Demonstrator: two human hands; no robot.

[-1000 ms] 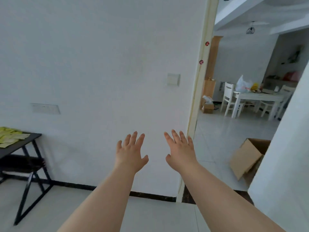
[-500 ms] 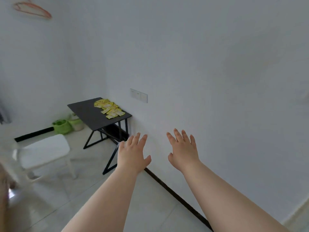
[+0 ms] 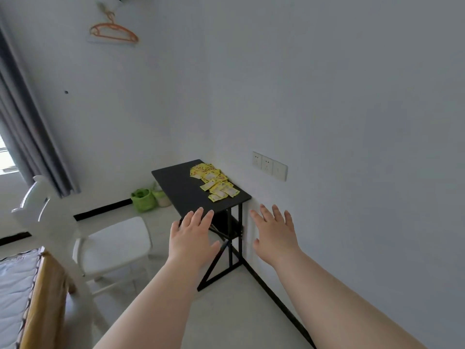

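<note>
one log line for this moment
left hand: open, empty | right hand: open, empty | yellow packets: scattered on black table

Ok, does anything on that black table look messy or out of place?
The yellow packets lie in a loose, overlapping scatter along the wall side of the black table, not stacked. Nothing looks damaged.

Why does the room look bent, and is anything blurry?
Head view: the wide lens bows the curtain and walls; soft daylight from the window, no glare; left hand, right hand and yellow packets look sharp; the orange hanger looks smeared.
</note>
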